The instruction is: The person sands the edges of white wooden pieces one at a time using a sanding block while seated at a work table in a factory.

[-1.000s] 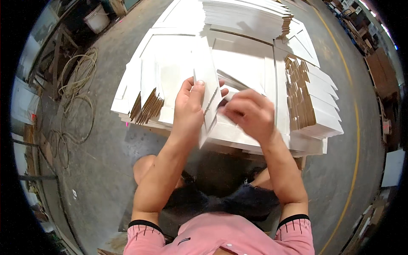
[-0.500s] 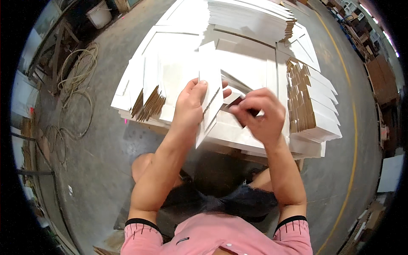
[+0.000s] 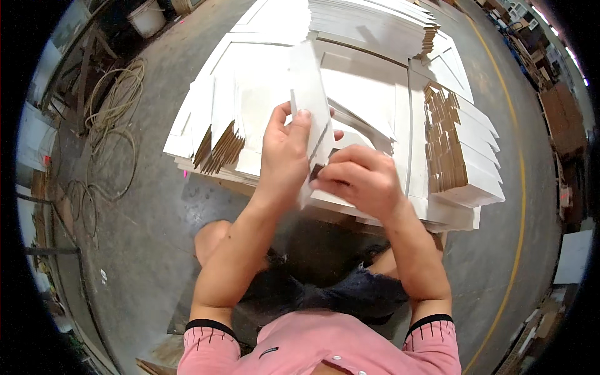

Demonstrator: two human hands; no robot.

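Note:
My left hand [image 3: 284,150] is closed round a long, narrow white board [image 3: 310,84], with the thumb lying on its face and fingertips showing past its right edge. The board stands tilted, its top leaning away from me. In my right hand [image 3: 369,178], pinched between thumb and fingers, is a small dark flat piece [image 3: 317,171]; what it is made of I cannot make out. That piece meets the lower right edge of the board. Beneath both hands lie large white panels [image 3: 362,72] with recessed centres, stacked as a work surface.
A fanned stack of white boards with brown ends [image 3: 222,147] lies on the left. Another brown-ended stack [image 3: 465,169] sits on the right, and a long white stack [image 3: 369,28] at the back. On the floor at left are a coiled hose [image 3: 115,94] and a white bucket [image 3: 147,20].
My right hand has moved left and slightly down, bringing the dark piece against the board. The board has shifted a little upward in my left hand's grip.

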